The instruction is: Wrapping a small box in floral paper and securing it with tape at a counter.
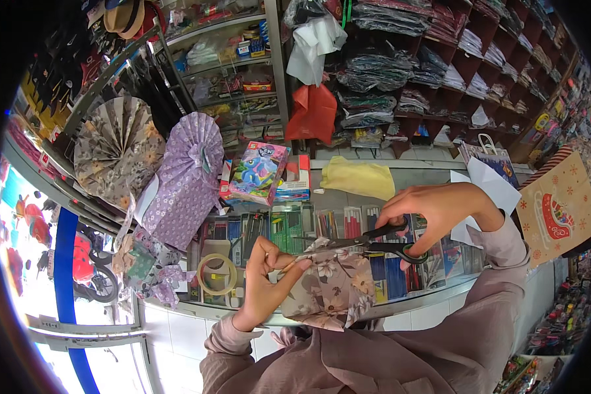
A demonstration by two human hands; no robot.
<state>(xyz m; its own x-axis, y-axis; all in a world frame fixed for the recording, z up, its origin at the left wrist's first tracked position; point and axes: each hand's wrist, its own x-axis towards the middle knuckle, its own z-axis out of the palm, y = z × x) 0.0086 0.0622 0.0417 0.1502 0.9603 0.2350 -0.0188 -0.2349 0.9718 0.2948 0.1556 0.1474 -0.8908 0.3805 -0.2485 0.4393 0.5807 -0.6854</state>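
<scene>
My right hand (436, 212) grips black-handled scissors (359, 242), with a finger and the thumb in the loops. The blades point left and lie across the upper edge of a piece of floral wrapping paper (331, 290). My left hand (271, 280) pinches that paper's upper left edge between thumb and fingers, close to the blade tips. The paper is brownish pink with pale flowers and hangs over the front edge of the glass display counter (409, 303). Whether the blades are cutting into the paper cannot be made out.
Left on the counter lie a purple floral wrapped gift (184, 192), a fan-folded floral one (120, 147), paper scraps (152, 268) and a tape roll (216, 274). Behind stand a toy box (257, 172), yellow cloth (358, 178) and white paper (490, 197). A sleigh-print bag (556, 207) is at right.
</scene>
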